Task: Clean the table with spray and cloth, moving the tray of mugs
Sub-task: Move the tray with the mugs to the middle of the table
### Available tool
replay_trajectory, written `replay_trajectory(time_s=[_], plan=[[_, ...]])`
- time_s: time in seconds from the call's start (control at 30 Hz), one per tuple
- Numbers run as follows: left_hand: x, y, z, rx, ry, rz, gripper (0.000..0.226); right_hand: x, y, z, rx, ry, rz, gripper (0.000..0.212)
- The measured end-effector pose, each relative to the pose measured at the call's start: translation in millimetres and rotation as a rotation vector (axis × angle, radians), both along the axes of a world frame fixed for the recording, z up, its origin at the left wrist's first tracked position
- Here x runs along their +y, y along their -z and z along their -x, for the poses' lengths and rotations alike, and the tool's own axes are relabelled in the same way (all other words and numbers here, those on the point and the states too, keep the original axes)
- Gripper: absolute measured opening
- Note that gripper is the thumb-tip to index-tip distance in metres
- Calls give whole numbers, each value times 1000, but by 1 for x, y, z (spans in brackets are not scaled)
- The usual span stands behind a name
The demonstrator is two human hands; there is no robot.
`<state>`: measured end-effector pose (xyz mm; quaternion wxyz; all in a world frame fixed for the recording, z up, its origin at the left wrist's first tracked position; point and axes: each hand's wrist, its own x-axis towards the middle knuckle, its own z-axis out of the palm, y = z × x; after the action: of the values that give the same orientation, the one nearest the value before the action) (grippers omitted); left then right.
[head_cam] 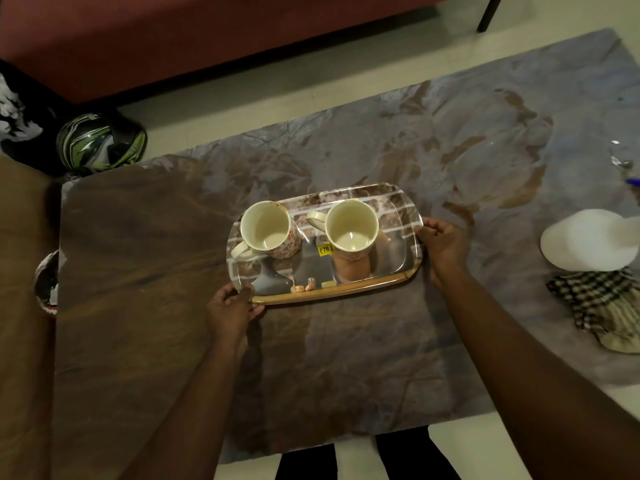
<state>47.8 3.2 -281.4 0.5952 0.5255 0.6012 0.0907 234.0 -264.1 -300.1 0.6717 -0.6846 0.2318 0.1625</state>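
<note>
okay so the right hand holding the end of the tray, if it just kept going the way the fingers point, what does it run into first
The right hand points leftward along the rectangular picture-printed tray. Past the rim it grips, the first thing in line is probably the nearer plain cream ceramic mug, though the overhead view leaves height unclear.

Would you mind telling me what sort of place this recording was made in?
Most likely a home living room. A low marble-patterned table stands on a tiled floor beside a red sofa, a motorcycle helmet lies on the floor, and a tray with two mugs sits on the table.
</note>
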Motion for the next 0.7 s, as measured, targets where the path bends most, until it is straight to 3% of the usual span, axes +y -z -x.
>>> replay_trajectory(time_s=[0.37,0.5,0.57,0.63,0.7], plan=[[-2,4,1,14,-25,-3,25,-5,8,-3,-8,-63,138,18],[-6,3,5,17,-12,3,29,-7,2,-11,13,-183,225,23],[-7,-3,6,34,14,-6,37,-7,-12,-13,-60,-311,379,24],[-6,-14,3,137,51,-174,48,-4,-34,-13,-260,-468,670,29],[-3,-32,-5,168,101,-487,49,7,-61,-7,-480,-525,736,35]])
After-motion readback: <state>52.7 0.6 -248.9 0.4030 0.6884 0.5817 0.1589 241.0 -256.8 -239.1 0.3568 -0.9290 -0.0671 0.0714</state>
